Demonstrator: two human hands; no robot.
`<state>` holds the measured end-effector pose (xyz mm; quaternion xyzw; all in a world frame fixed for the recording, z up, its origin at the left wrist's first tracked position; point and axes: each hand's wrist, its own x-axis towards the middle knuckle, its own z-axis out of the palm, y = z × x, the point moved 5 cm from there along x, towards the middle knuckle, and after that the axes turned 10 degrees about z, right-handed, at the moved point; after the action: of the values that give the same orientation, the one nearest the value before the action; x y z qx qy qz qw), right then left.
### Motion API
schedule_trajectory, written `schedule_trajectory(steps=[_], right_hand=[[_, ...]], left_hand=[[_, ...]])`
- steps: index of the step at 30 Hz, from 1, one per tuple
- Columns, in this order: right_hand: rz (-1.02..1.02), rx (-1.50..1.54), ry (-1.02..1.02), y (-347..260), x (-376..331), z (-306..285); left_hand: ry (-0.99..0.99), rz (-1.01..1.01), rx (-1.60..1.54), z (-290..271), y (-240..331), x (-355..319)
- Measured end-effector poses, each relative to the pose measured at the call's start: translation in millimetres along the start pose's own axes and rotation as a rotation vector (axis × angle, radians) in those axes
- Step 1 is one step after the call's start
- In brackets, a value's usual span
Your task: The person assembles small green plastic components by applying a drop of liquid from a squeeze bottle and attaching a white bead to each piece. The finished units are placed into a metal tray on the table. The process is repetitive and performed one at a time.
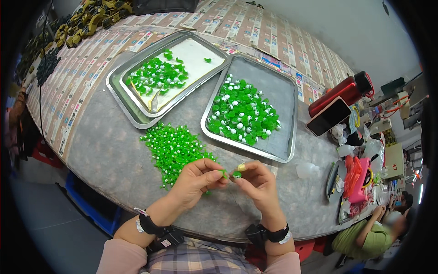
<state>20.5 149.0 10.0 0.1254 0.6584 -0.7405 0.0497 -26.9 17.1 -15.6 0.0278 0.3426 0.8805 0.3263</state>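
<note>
My left hand [194, 180] pinches a small green plastic piece [224, 174] between thumb and fingertips. Just beside it, my right hand [260, 185] grips a little green-and-white part with black eye dots [237, 175]; a yellow wrap covers one fingertip of that hand. The two parts are close together, and whether they touch I cannot tell. Left of my hands, a loose pile of small green pieces with white bits [175, 148] lies on the grey tabletop. Beyond my hands stands a metal tray [279, 84] with many green pieces and white eyed balls in it.
At the back left, stacked metal trays [196, 55] hold more green-and-white parts. To the right are a red bottle [335, 97], a phone [328, 116], a translucent cup [307, 170] and a pink holder [361, 180]. A person in green [372, 239] sits further right.
</note>
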Motion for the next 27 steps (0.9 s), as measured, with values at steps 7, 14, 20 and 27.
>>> schedule_trajectory(steps=[7, 14, 20, 27], right_hand=[[-0.022, 0.131, 0.043, -4, -2, 6], [-0.048, 0.073, 0.081, -4, -4, 7], [-0.013, -0.035, 0.099, -2, -6, 4], [0.155, 0.105, -0.05, -3, -2, -1]], left_hand=[[0.023, 0.109, 0.161, 0, 4, 0], [0.025, 0.151, 0.257, 1, 7, -2], [-0.056, 0.35, 0.701, 10, 17, -6], [-0.216, 0.653, 1.105, 27, 27, -11]])
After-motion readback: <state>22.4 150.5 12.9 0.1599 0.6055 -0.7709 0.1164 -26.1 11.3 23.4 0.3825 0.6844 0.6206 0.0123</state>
